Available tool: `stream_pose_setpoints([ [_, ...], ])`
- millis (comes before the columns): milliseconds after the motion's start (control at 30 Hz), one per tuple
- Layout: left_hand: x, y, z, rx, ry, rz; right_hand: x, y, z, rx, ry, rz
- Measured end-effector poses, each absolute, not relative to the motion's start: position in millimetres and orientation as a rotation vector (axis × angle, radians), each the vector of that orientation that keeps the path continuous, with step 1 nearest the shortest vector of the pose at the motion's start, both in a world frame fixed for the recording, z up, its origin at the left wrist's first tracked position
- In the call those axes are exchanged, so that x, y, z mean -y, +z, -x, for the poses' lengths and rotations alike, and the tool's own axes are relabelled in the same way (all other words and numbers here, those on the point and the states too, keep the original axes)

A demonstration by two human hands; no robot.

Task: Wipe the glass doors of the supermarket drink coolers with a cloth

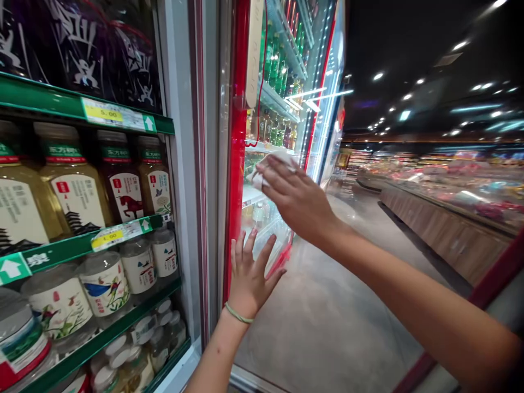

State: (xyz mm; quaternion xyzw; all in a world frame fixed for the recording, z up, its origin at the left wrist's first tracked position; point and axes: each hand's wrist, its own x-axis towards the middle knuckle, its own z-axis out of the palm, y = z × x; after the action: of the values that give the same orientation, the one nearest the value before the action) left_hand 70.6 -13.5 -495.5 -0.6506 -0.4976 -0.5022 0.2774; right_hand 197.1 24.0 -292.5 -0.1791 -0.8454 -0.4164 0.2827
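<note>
My right hand (301, 199) reaches in from the right and presses a crumpled white cloth (282, 159) under its fingers; paper or fabric, I cannot tell. It appears to be against a clear glass pane, with bottle shelves showing beyond. Lower and to the left, my left hand (254, 273) is raised with fingers spread and nothing in it. Its fingertips are close to the red frame (236, 196), perhaps on the glass; contact is unclear. A thin green band (238, 314) circles the left wrist.
Left, a drinks cooler holds tea bottles (77, 185) and clear bottles (104, 284) on green-edged shelves (135, 229) with price tags. A grey cooler post (184, 164) stands beside them. Beyond are a grey floor (327, 322) and a wood-sided display counter (442, 229). A dark red bar (491, 281) crosses lower right.
</note>
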Motion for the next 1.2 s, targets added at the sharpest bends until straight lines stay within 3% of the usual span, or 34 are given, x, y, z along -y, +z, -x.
stream_pose_setpoints([
  [633,1.0,-507.0,-66.6,1.344,-1.36,1.738,-34.3,-316.4,-174.8,2.333,-1.138,0.373],
  [900,13.9,-500.0,-72.1,1.374,-1.414,1.769,-6.7,-346.6,-257.4,2.095,-1.29,0.624],
  [1200,13.8,-484.0,-98.9,1.254,-1.443,1.856,13.8,-385.4,-424.8,1.558,-1.271,1.05],
])
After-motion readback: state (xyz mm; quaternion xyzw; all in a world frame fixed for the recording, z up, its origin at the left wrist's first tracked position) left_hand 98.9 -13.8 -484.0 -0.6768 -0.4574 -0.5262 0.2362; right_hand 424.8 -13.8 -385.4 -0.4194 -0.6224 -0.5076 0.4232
